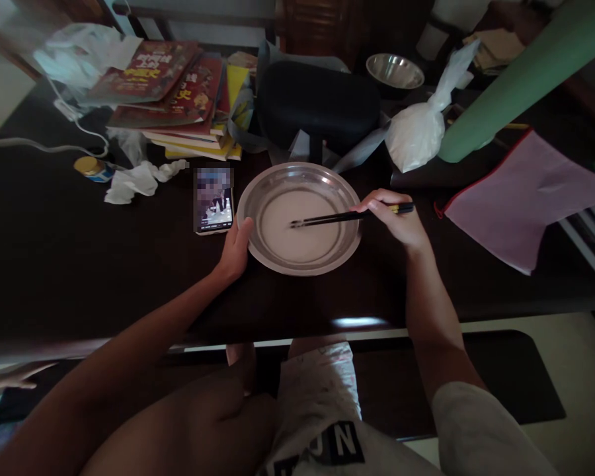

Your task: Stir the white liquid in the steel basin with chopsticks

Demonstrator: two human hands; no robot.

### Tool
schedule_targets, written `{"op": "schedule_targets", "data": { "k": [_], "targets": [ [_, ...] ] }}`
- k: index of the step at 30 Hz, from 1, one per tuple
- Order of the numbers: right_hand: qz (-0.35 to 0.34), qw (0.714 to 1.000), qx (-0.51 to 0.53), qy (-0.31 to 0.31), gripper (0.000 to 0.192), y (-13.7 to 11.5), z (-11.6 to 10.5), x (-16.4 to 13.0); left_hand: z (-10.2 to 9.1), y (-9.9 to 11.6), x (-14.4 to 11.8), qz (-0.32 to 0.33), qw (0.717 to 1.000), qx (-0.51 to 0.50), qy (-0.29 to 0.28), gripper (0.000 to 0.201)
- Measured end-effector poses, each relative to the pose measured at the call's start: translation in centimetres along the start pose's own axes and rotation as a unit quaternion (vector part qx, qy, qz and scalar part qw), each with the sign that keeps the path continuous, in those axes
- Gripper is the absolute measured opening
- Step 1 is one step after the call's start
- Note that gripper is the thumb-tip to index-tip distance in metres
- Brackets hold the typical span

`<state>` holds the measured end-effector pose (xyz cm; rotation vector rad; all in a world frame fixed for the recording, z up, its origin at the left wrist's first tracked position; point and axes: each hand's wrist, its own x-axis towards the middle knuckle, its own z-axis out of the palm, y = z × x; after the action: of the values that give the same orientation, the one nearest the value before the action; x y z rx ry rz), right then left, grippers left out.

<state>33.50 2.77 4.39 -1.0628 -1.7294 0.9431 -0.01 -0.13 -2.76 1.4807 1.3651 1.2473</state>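
A wide metal bowl point(350, 248) rests on the dark table in front of me, holding a whitish layer point(297, 241) that looks like batter or wet flour. My left hand point(237, 248) grips the bowl's left rim, thumb on top. Black chopsticks point(334, 218) are held in my right hand point(394, 215), which is over the bowl's right rim. Their tips dip into the whitish contents near the bowl's middle. Just left of the bowl lies a phone point(215, 201) with its screen lit.
Crumpled tissue point(133, 184) and a small yellow-lidded jar point(93, 169) lie left. Stacked books point(173, 99), a black case point(320, 102), a tied bag of white powder point(414, 135) and another metal bowl point(395, 70) stand behind. A green pillar-like shape point(515, 86) and pink pouch point(525, 192) are right. Another person's hand point(22, 377) shows lower left.
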Motion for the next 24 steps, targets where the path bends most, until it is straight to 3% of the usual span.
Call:
{"op": "schedule_targets", "data": {
  "k": [4, 10, 15, 21, 24],
  "targets": [
    [-0.004, 0.998, -0.005, 0.058, 0.025, 0.0, -0.5, 0.0, -0.2, -0.3, 0.0, -0.014, 1.0, -0.014, -0.019, 0.067],
    [0.0, 1.0, 0.01, -0.006, 0.027, 0.3, -0.1, 0.1, -0.2, -0.4, 0.0, -0.03, 0.998, -0.041, -0.031, 0.067],
    [-0.004, 0.998, -0.002, 0.058, 0.029, 0.1, -0.5, 0.0, -0.2, -0.4, 0.0, -0.019, 0.997, -0.062, -0.037, 0.061],
    [-0.008, 1.0, 0.003, -0.008, 0.027, -0.1, -0.1, 0.2, -0.2, -0.9, 0.1, -0.007, 0.998, -0.059, -0.037, 0.051],
    [-0.011, 0.999, -0.012, 0.037, 0.028, 0.0, -0.2, 0.2, -0.2, -1.2, 0.1, -0.016, 0.998, -0.059, -0.032, 0.054]
  ]
}}
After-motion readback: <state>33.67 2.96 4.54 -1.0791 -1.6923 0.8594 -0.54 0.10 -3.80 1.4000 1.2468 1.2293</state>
